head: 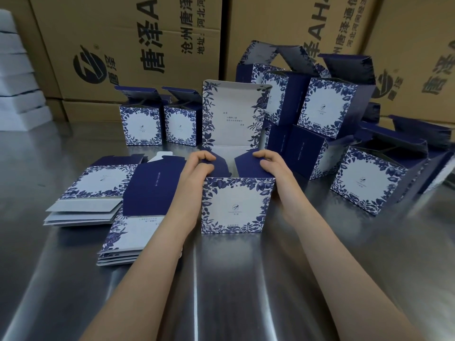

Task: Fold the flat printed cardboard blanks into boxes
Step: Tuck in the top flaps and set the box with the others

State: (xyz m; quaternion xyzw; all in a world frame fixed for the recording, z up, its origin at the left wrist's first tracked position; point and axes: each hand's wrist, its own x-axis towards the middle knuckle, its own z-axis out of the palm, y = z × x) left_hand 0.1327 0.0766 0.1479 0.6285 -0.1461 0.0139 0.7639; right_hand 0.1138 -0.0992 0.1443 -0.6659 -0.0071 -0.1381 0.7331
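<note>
On steel table (246,279), centre, half-folded box (236,205) stands upright with lid (234,114) raised. Left hand (197,166) has fingers curled, pinching left side flap (219,167); right hand (270,166) likewise grips right side flap (248,166). Flat blanks (93,193) lie stacked just left; finished boxes (141,126) stand behind and to the right.

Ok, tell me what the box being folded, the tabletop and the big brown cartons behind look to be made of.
The box being folded: thin printed cardboard, seemingly matte; its flaps bend along creases and it shows little glare. The tabletop: likely brushed stainless steel; grey with streaky reflections. The brown cartons: probably corrugated cardboard, raw brown with black print.
</note>
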